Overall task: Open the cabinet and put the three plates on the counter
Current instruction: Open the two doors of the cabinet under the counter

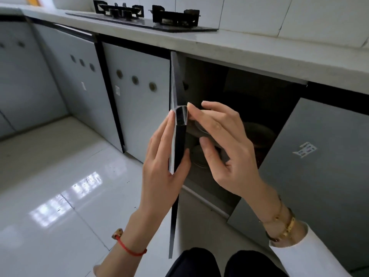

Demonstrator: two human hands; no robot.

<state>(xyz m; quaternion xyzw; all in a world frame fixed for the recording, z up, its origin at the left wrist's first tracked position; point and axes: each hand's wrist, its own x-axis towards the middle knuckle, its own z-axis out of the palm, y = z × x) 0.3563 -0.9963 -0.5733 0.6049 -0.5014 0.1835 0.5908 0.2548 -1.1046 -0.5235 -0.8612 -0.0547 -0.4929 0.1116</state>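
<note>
Below the pale stone counter (229, 48), the grey, black-edged cabinet door (175, 80) stands swung open, edge-on to the camera. Left hand (161, 166) pinches that edge between thumb and fingers, while the right hand (223, 142) curls loosely beside it, holding nothing. Round plates (199, 156) sit dimly inside the dark cabinet behind the right hand, their number unclear.

The floor tiles (60, 186) are glossy and pale, mirroring window light, while the counter (249, 50) looks like matt, faintly speckled light stone. The cabinet door (177, 140) has a smooth grey face and a shiny black edge, and the stove (143, 23) is glossy black glass with dark metal grates. On the wrists sit polished gold-coloured metal bracelets (287, 228) and a red cord (129, 248).
</note>
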